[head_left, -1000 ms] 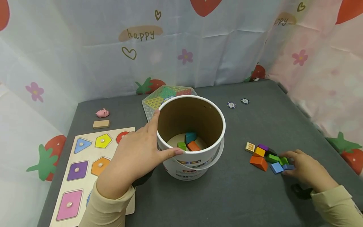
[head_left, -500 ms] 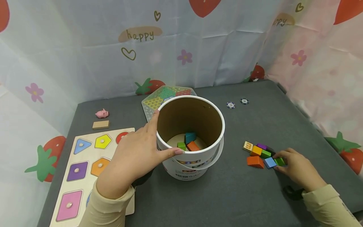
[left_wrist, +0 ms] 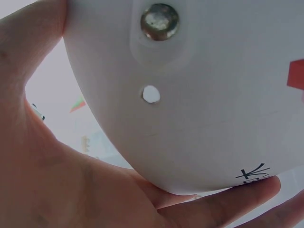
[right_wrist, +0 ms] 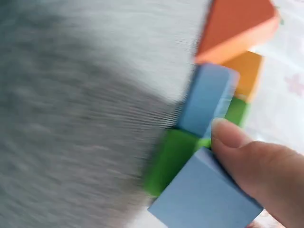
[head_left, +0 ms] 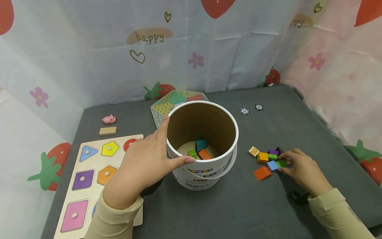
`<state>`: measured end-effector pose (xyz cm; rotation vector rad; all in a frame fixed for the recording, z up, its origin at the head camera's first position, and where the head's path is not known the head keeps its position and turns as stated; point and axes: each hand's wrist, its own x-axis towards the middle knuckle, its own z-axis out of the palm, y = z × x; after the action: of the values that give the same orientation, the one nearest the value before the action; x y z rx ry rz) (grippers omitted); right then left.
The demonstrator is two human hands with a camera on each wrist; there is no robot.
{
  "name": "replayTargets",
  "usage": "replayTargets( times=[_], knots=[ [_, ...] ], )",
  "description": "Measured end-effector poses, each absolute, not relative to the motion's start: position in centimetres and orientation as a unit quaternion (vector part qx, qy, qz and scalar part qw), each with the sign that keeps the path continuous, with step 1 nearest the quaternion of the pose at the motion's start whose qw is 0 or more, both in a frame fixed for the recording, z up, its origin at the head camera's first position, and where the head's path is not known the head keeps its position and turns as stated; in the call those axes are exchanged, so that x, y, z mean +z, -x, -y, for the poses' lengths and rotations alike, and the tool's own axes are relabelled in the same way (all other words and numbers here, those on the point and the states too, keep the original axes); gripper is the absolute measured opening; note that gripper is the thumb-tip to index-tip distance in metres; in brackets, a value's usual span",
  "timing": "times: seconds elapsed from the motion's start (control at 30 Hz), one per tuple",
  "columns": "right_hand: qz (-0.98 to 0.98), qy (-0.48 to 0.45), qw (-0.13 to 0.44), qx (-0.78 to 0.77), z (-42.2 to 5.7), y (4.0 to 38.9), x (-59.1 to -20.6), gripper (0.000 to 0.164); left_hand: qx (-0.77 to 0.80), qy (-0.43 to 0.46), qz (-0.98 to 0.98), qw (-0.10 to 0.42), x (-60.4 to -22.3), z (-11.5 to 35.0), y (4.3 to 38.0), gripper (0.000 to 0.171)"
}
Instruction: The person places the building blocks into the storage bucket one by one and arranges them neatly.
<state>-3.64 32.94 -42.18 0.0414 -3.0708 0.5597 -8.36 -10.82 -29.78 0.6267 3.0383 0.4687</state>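
Observation:
My left hand [head_left: 145,157] grips the near left side of a white bucket [head_left: 228,167], thumb over its front rim. A green, a teal and an orange block lie on the bucket floor. On the right, my right hand [head_left: 304,171] is at a huddle of wooden blocks on the grey table. In the right wrist view its thumb presses a blue block [right_wrist: 206,194] close to the camera, hidden by the hand in the head view. Touching the huddle are another blue block [head_left: 273,166], green block [head_left: 281,163], yellow-orange block [head_left: 262,158] and orange block [head_left: 262,173].
A letter block [head_left: 253,151] sits left of the huddle. Two poker chips [head_left: 244,111] lie farther back. Left are a shape puzzle board [head_left: 70,186], a wooden plank [head_left: 107,131] and a pink pig [head_left: 109,119]. Behind the bucket is a hexagonal game board [head_left: 161,109].
My right hand has slid left across the table, pushing the cluster of blocks toward the bucket. The letter block has turned and shifted left. My left hand keeps its hold on the bucket.

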Motion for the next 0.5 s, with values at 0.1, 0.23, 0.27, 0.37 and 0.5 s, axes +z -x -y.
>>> replayTargets(
  times=[0.1, 0.23, 0.27, 0.37, 0.5],
  knots=[
    [0.982, -0.005, 0.009, 0.187, -32.4, 3.7, -41.0, 0.024, 0.147, -0.202, -0.968, -0.001, -29.7, 10.8, 8.3, 0.125],
    [0.969, 0.002, 0.006, 0.249, -31.2, 4.2, -39.1, 0.018, 0.142, -0.201, -0.969, -0.006, -29.6, 10.9, 8.3, 0.125],
    [0.954, -0.002, -0.007, 0.299, -31.0, 4.3, -38.7, 0.022, 0.141, -0.2, -0.97, -0.005, -29.5, 10.9, 8.3, 0.125],
    [0.836, -0.012, -0.063, 0.545, -30.4, 4.9, -37.8, 0.034, 0.145, -0.196, -0.97, 0.002, -29.5, 10.8, 8.3, 0.125],
    [0.442, -0.002, -0.161, 0.882, -30.0, 5.7, -37.8, 0.037, 0.151, -0.193, -0.969, 0.006, -29.6, 10.7, 8.3, 0.125]
  ],
)
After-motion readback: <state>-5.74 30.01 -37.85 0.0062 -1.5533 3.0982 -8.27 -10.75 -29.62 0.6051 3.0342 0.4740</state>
